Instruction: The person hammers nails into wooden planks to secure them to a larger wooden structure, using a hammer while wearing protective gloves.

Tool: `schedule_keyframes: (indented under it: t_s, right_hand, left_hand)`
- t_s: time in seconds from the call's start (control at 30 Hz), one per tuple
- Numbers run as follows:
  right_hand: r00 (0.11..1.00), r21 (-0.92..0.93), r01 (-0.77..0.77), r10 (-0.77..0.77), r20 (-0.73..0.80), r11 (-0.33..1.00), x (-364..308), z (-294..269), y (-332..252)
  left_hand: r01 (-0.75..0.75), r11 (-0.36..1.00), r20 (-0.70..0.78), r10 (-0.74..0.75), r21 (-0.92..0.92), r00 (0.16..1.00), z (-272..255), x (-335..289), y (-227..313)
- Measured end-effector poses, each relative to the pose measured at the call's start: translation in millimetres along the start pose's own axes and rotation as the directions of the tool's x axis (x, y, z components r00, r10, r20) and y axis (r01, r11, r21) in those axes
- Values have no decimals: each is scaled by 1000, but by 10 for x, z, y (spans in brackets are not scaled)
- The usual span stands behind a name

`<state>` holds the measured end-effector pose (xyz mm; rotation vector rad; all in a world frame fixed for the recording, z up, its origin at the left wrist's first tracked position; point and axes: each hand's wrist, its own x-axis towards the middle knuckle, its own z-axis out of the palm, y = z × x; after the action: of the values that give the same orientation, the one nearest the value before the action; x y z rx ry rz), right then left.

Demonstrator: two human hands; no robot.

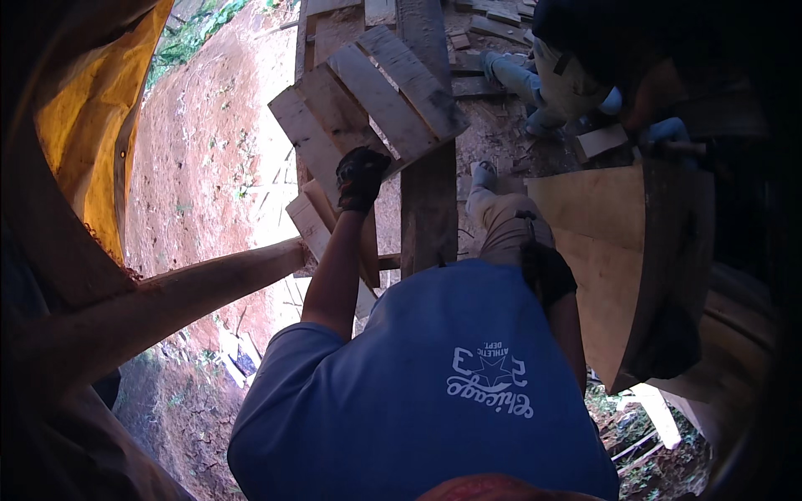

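Below the slatted pallet panel (368,104), gloved left hand (361,177) grips its lower edge, mid-lift likely; right hand (547,271) state unclear; next needs a steady pull.

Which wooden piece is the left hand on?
The left hand grips the slatted pallet panel, several pale boards side by side. The dark plank is single, and the plywood sheet lies apart from it.

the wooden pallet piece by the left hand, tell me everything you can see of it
The pallet piece is a panel of four or five pale, weathered planks set side by side with narrow gaps, lying at a slant across a long dark plank of the raised walkway. Its lower left part juts out over the red earth below. The black-gloved left hand grips its near edge; more loose boards lie just under that hand.
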<state>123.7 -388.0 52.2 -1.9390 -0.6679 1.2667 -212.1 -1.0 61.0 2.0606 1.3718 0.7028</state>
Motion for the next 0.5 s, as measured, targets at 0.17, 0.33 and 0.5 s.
schedule_keyframes:
  t_s: [0.17, 0.33, 0.5]
  right_hand:
    - [884, 757, -455, 342, 320, 469, -64, 67, -533]
    - [898, 776, -424, 330, 292, 467, -128, 59, -602]
    - [890, 809, -445, 291, 351, 385, -69, 28, -501]
  left_hand:
    - [20, 994, 18, -22, 106, 1000, -15, 10, -128]
    - [-17, 996, 63, 12, 83, 998, -12, 52, -50]
    - [61, 990, 113, -76, 128, 991, -1, 79, -83]
